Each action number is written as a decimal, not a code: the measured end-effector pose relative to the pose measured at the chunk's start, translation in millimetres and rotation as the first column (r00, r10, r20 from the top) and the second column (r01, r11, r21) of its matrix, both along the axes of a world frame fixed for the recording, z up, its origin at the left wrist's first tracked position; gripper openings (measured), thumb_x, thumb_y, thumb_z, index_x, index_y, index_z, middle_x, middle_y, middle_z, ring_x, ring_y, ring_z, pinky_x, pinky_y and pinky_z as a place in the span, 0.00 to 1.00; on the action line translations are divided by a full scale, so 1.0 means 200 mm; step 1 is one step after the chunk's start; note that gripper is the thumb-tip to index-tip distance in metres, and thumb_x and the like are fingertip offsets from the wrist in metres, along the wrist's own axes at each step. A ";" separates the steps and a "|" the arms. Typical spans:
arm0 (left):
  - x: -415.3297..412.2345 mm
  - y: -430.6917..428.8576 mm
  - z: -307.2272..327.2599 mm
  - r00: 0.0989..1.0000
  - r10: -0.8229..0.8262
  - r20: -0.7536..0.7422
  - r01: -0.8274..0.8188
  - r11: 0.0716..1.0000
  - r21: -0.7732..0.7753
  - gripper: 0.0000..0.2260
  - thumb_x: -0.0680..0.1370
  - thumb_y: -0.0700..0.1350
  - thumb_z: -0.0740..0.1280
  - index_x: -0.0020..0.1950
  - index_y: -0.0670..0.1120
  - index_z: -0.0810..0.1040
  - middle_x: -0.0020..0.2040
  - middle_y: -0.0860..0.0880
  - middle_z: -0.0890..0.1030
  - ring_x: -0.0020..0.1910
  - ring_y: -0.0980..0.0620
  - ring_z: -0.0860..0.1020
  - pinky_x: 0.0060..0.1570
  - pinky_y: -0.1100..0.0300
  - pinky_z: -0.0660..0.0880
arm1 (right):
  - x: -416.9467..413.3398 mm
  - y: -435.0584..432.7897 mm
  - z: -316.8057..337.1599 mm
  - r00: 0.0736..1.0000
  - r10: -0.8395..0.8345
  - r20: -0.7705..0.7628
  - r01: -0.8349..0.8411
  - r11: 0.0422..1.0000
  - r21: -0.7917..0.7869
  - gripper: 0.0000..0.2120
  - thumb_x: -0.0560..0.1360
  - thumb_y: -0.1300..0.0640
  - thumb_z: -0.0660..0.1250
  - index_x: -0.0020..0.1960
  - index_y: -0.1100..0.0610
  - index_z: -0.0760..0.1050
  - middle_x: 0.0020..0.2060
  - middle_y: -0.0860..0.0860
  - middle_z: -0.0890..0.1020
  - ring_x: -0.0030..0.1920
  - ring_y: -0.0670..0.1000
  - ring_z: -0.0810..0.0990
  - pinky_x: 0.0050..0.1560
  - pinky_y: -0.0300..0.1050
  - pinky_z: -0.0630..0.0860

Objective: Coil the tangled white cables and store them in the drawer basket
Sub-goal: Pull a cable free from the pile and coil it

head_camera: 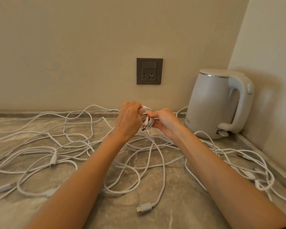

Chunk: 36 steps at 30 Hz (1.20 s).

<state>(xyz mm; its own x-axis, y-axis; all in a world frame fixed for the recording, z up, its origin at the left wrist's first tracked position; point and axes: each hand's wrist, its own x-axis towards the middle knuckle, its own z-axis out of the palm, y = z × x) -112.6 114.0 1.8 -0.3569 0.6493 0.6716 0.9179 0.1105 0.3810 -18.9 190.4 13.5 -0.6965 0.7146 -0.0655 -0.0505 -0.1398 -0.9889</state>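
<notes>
Marble counter [180, 187] strewn with white cables [82, 146] beside a kettle [211, 104].

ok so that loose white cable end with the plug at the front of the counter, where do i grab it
Pinch the white cable's grey-white plug housing from above, fingers across its narrow sides. It lies flat on the marble counter, clear of other loops, metal tip pointing left; the stiff housing grips better than the cord.

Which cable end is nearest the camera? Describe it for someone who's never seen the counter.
Start at the marble countertop and look between the two forearms. There lies a white USB plug, tip pointing left, apart from the tangled cables behind it.
</notes>
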 end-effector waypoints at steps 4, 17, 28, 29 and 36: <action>0.02 0.00 0.04 0.968 -0.072 0.240 0.085 0.995 -0.043 0.09 0.79 0.39 0.58 0.39 0.42 0.72 0.45 0.45 0.69 0.48 0.50 0.64 0.46 0.61 0.60 | 0.00 0.01 0.01 0.999 -0.013 -0.051 0.011 0.999 -0.042 0.10 0.77 0.67 0.61 0.55 0.71 0.75 0.28 0.53 0.81 0.26 0.46 0.80 0.28 0.39 0.78; -0.07 -0.05 0.05 0.802 0.247 0.544 -0.147 0.964 -0.222 0.05 0.76 0.36 0.62 0.51 0.39 0.73 0.53 0.39 0.76 0.45 0.45 0.77 0.46 0.54 0.74 | 0.05 0.06 0.04 0.970 -0.226 -0.090 0.242 0.936 0.257 0.11 0.77 0.62 0.64 0.38 0.60 0.79 0.36 0.57 0.80 0.39 0.54 0.78 0.49 0.51 0.77; 0.05 -0.03 0.13 0.879 -0.194 0.436 0.181 0.981 0.073 0.06 0.76 0.39 0.65 0.50 0.46 0.71 0.45 0.43 0.73 0.40 0.48 0.77 0.29 0.63 0.78 | 0.05 0.04 0.05 0.970 -0.233 -0.069 0.240 0.883 0.403 0.09 0.77 0.59 0.65 0.41 0.58 0.82 0.37 0.57 0.78 0.37 0.50 0.74 0.44 0.47 0.73; 0.04 -0.03 0.12 0.880 -0.208 0.428 0.199 0.978 0.067 0.05 0.76 0.39 0.65 0.50 0.47 0.73 0.47 0.44 0.71 0.41 0.51 0.76 0.29 0.66 0.78 | 0.05 0.04 0.05 0.973 -0.223 -0.066 0.231 0.894 0.385 0.10 0.77 0.60 0.64 0.39 0.57 0.81 0.38 0.57 0.79 0.39 0.51 0.75 0.46 0.48 0.74; 0.02 -0.03 0.10 0.852 -0.250 0.459 0.244 0.967 0.073 0.05 0.76 0.44 0.66 0.50 0.44 0.77 0.48 0.47 0.65 0.41 0.56 0.72 0.36 0.65 0.79 | 0.03 0.02 0.06 0.980 -0.178 -0.090 0.196 0.939 0.283 0.11 0.77 0.62 0.64 0.38 0.58 0.79 0.36 0.56 0.79 0.40 0.54 0.76 0.49 0.52 0.75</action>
